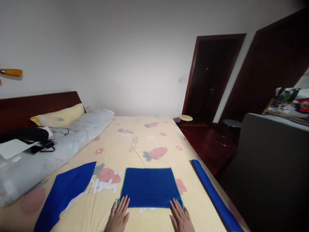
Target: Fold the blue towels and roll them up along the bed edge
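Note:
A folded blue cloth (149,187) lies flat on the yellow carrot-print bed sheet (135,141) in front of me. My left hand (118,216) rests flat at the cloth's near left corner, fingers spread and touching its edge. My right hand (180,216) lies flat at the near right corner, fingertips on the cloth. Neither hand holds anything. A second blue cloth (65,190) lies spread out to the left. A long rolled blue cloth (213,195) runs along the bed's right edge.
A grey rolled duvet (60,145) and a yellow pillow (59,116) lie at the left by the dark headboard, with a phone and cables (40,146) on top. Right of the bed are a grey chair back (272,167), two round stools (185,118) and dark doors.

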A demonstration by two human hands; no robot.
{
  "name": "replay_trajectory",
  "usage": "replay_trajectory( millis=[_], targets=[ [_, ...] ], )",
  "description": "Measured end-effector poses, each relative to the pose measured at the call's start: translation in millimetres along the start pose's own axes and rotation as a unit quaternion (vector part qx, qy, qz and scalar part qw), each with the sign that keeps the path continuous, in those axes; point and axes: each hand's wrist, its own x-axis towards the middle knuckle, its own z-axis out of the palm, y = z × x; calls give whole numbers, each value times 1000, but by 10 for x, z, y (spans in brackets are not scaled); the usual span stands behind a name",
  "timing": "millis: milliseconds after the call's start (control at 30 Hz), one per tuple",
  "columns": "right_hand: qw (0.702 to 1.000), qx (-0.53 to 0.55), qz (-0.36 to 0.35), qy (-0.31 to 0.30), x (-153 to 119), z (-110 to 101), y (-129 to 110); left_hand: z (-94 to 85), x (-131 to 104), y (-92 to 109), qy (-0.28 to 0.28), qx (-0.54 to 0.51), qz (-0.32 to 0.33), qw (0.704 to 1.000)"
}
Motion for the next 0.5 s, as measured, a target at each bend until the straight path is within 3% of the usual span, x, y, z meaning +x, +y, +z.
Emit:
replay_trajectory(
  millis=[133,367,500],
  targets=[
    [1000,-2,22,-2,-48,-28,125,-66,-33,-87,-20,0,3,1000],
    [998,-37,-32,49,53,85,263,44,81,-159,43,41,12,998],
    [998,-29,-51,37,227,4,322,67,145,-225,10,68,12,998]
  ],
)
